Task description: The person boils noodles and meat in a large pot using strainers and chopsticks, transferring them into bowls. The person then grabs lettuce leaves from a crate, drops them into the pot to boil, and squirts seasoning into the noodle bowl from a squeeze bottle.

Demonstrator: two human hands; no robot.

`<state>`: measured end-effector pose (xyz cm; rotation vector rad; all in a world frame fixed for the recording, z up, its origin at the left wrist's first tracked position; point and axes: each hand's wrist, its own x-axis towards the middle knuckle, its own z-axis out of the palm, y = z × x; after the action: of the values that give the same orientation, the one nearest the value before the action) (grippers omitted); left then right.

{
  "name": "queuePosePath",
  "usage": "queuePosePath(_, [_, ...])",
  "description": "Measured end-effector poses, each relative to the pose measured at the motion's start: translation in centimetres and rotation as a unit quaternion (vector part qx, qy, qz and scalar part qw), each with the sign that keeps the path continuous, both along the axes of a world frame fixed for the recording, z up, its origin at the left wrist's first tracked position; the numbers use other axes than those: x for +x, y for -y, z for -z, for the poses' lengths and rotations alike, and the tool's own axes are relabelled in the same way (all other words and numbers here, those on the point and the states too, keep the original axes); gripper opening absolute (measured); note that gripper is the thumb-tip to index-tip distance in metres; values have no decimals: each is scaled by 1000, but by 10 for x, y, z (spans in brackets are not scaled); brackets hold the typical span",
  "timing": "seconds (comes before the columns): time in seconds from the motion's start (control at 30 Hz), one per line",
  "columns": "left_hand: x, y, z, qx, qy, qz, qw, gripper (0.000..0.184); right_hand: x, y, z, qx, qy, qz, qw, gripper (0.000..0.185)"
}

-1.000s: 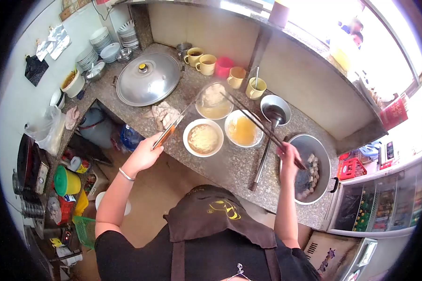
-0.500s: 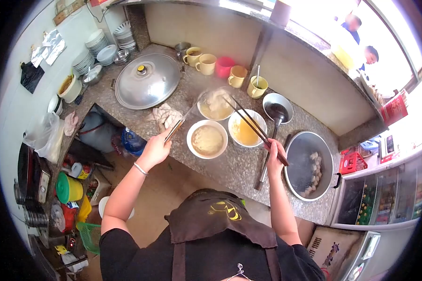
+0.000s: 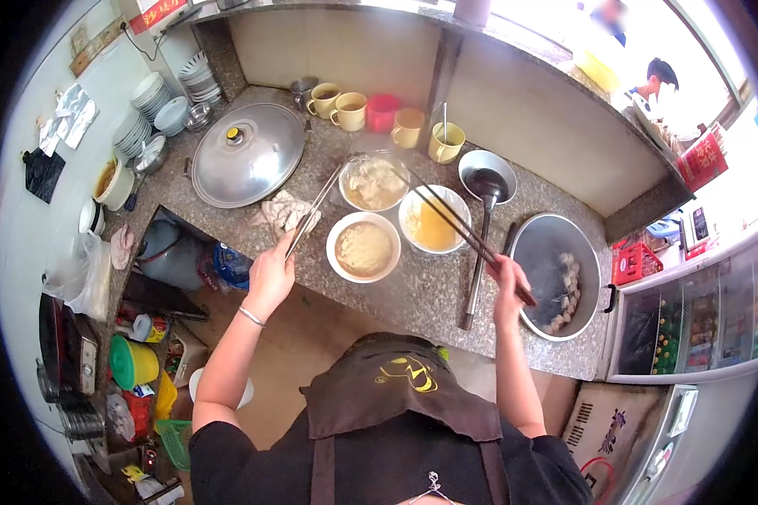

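My left hand is closed on the handle of a wire strainer, whose basket is over the far bowl. Pale noodles lie there. Long dark chopsticks are held in my right hand, their tips near those noodles. A second bowl holds noodles in liquid. To its right, another white bowl contains yellowish broth.
A large pot with pale pieces in it stands at the right. A ladle rests in a metal bowl. Behind are mugs, a domed lid and a cloth. People are beyond the partition.
The head view has shifted slightly. My left hand and the strainer handle have tilted more upright. The chopsticks remain in my right hand near the far bowl.
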<state>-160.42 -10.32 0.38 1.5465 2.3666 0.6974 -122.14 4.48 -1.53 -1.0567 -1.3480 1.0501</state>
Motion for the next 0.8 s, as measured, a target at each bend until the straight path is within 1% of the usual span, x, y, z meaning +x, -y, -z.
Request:
queuePosePath(0.03, [-1,1,3,-2,0,2,1000,51,12,4,-1,-27,-67,32,997,30])
queuePosePath(0.07, [-3,3,9,20,-17,2,1000,51,27,8,0,-53,-134,64,988,31])
queuePosePath(0.1, [-3,5,13,41,-34,3,999,51,48,11,6,-81,-191,73,975,33])
queuePosePath(0.13, [-2,7,13,39,-34,4,999,51,74,15,14,-109,-248,83,959,35])
queuePosePath(0.2, [4,14,10,93,-14,1,996,52,135,32,39,-152,-332,108,925,38])
queuePosePath(0.27, [12,20,6,89,4,-3,996,51,184,68,65,-174,-374,163,896,36])
queuePosePath(0.33, [20,26,7,98,85,-24,991,49,216,113,94,-207,-410,215,862,33])
queuePosePath(0.4, [33,29,11,71,92,-25,993,48,230,149,126,-238,-462,265,812,32])
queuePosePath(0.43, [44,30,15,93,149,-21,984,48,225,162,131,-260,-465,297,792,30])
queuePosePath(0.47, [55,26,18,117,205,-9,972,48,221,171,147,-264,-469,277,796,30])
queuePosePath(0.5, [67,21,29,132,292,-12,947,47,225,173,179,-263,-498,266,782,28])
queuePosePath(0.53, [83,15,38,149,369,10,917,47,207,163,183,-271,-502,271,775,30])
queuePosePath(0.57, [99,9,28,104,465,18,879,48,189,150,184,-268,-505,200,796,33])
queuePosePath(0.6, [115,2,18,57,554,26,830,48,172,132,197,-273,-534,196,776,39])
queuePosePath(0.63, [130,-7,23,43,593,52,802,47,151,110,201,-306,-561,181,748,47])
queuePosePath(0.67, [145,-15,28,28,630,78,772,46,127,89,189,-313,-599,136,724,57])
queuePosePath(0.7, [159,-23,25,19,652,102,751,42,100,71,170,-346,-546,130,752,60])
queuePosePath(0.73, [169,-33,20,-12,656,138,742,42,78,56,160,-352,-522,26,777,61])
queuePosePath(0.77, [179,-39,21,-32,668,150,728,42,50,42,130,-365,-382,-49,848,60])
queuePosePath(0.8, [194,-47,26,-62,680,175,709,42,21,41,90,-342,-326,-82,878,55])
